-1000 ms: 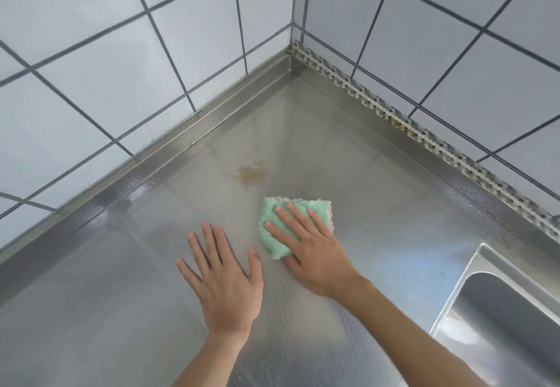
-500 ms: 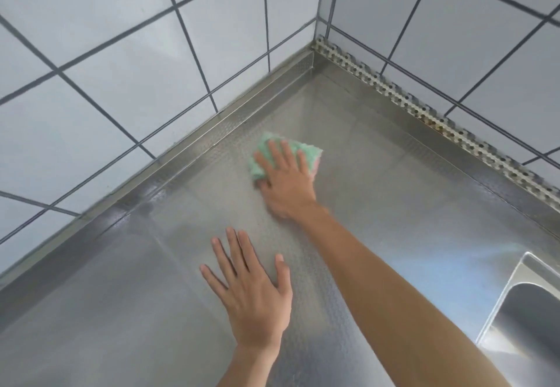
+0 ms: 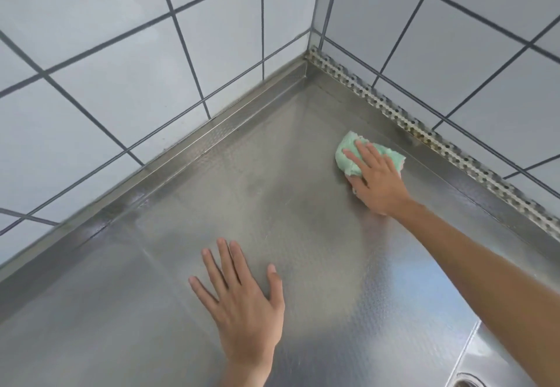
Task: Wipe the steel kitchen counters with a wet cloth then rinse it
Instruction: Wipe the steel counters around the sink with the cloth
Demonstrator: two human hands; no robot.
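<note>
A green cloth [image 3: 348, 153] with a pink edge lies bunched on the steel counter [image 3: 272, 180], close to the right-hand wall. My right hand [image 3: 377, 179] presses flat on it, fingers stretched over the cloth and pointing toward the corner. Nearer to me, my left hand [image 3: 242, 299] rests palm down on the bare steel with its fingers spread, holding nothing. The counter's textured surface shows a damp sheen and streaks between the two hands.
White tiled walls meet at the far corner [image 3: 312, 53]. A perforated metal strip [image 3: 424, 132] runs along the base of the right wall. The sink's edge and drain [image 3: 466, 382] show at the bottom right.
My right hand has swept the cloth from the left wall side across to the right, near the perforated strip. The brown stain seen a second ago is gone. My left hand has stayed put.
</note>
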